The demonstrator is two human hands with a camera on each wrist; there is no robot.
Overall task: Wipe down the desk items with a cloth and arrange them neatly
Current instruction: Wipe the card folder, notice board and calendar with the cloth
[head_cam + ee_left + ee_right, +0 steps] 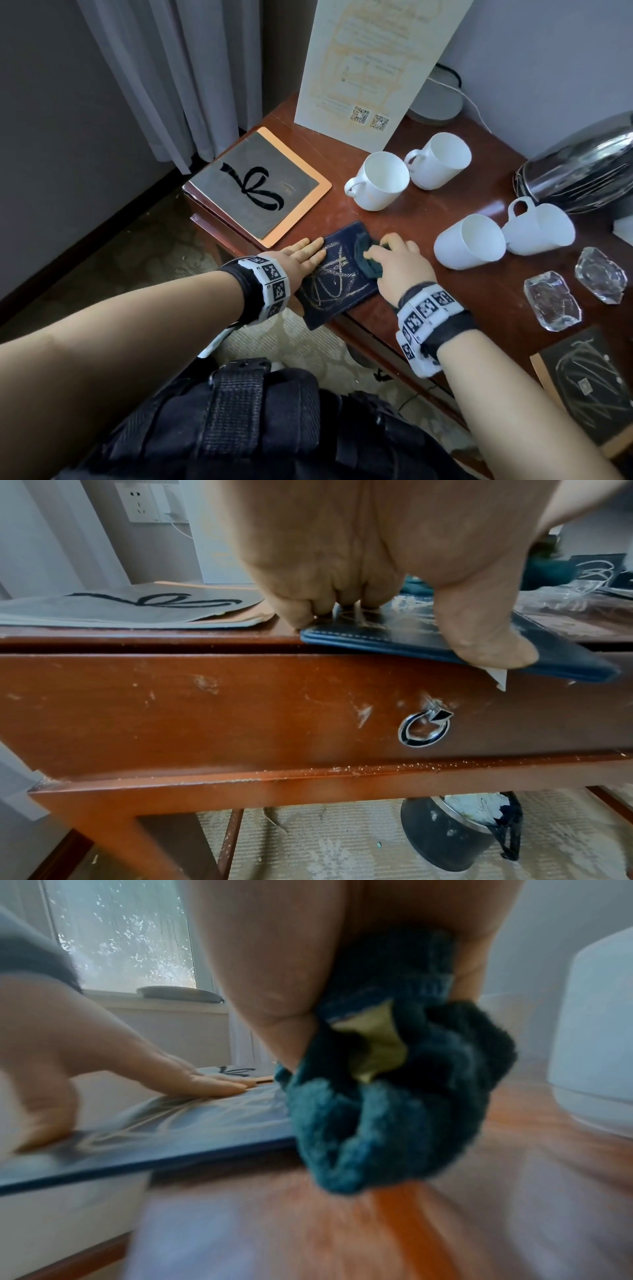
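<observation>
Ribbon card [255,185]: flat on the desk [428,219], far left corner.
Left hand [301,255]: fingers straight, pressed flat on the left edge of the folder; thumb on its near part.
Dark blue folder [337,275]: scribbled with pale marks, lying at the desk's near edge, its near corner overhanging.
Teal cloth [368,258]: bunched on the folder's right side.
Right hand [399,265]: fingers curled round the cloth.
White mugs [380,181]: four, on their sides, right of the folder.
Glass dishes [551,301]: two, near right.
</observation>
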